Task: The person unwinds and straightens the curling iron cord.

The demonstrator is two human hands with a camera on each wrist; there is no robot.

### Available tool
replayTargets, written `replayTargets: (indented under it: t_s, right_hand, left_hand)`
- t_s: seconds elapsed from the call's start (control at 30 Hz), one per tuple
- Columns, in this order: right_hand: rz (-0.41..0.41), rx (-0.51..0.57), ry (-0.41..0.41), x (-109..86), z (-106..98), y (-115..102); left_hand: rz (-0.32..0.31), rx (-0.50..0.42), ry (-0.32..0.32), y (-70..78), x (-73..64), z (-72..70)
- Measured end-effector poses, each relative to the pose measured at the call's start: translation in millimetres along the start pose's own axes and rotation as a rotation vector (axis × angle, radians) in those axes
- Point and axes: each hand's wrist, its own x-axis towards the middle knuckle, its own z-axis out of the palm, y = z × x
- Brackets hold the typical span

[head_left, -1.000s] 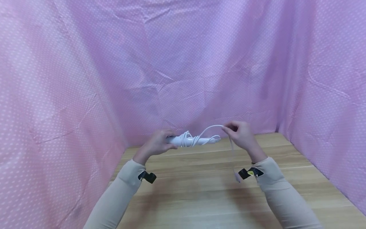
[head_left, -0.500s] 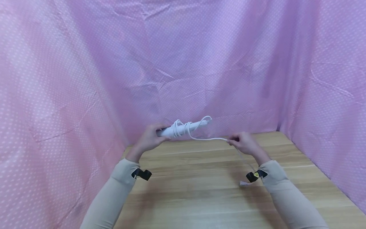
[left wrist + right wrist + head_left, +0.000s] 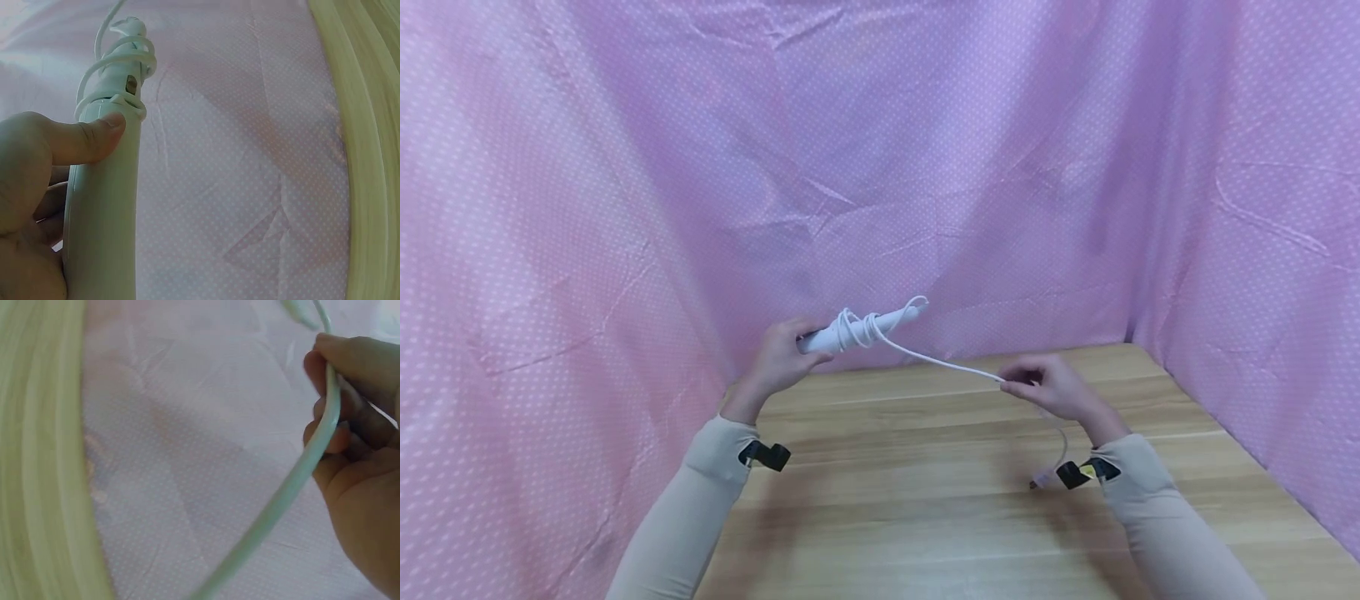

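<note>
A white wand-shaped corded appliance [image 3: 822, 340] is held above the table by my left hand [image 3: 777, 360], which grips its thicker end. In the left wrist view the thumb lies along the smooth white body [image 3: 103, 219], just below several turns of cord. A small dark spot shows on the narrower part under those loops. To the right, my right hand [image 3: 1054, 390] pinches the white cord [image 3: 942, 362] between thumb and fingers, and the stretch between the hands runs nearly straight. From that hand the free end hangs down to a plug [image 3: 1042, 479] near the wrist camera.
A light wood-grain table [image 3: 887, 500] lies below both hands. Pink dotted cloth [image 3: 880, 167] walls it in at the back and on both sides. Black wrist cameras [image 3: 767, 455] are strapped over the beige sleeves.
The hands have moved apart: the left went left and up with the appliance, now tilted upward; the right went right and down, drawing the slack cord straight. The plug end has swung.
</note>
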Motion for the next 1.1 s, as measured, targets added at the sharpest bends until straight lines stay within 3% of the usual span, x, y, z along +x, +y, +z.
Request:
replayTargets:
  t_s: [0.2,0.3,0.43,0.63,0.83,1.1]
  right_hand:
    - [-0.045,0.122,0.124,0.6,-17,-11]
    - [-0.060,0.183,0.219,2.1,-26,-12]
    - [-0.011,0.286,0.391,6.1,-36,-11]
    - [0.084,0.268,0.579,9.0,-49,3]
    - [0.193,0.162,0.583,4.1,-54,25]
    - [0.317,0.019,0.431,-7.6,-45,63]
  left_hand:
    - [-0.031,0.078,-0.070,-4.5,-3.1,2.2]
    - [-0.015,0.101,-0.099,-5.9,-4.2,3.2]
    - [0.049,0.102,-0.141,-6.4,-6.6,3.9]
    - [0.123,0.037,-0.190,-5.0,-9.4,4.6]
    - [0.161,-0.002,-0.199,-1.5,-11.7,3.5]
    - [0.190,-0.103,-0.171,4.7,-12.3,-2.1]
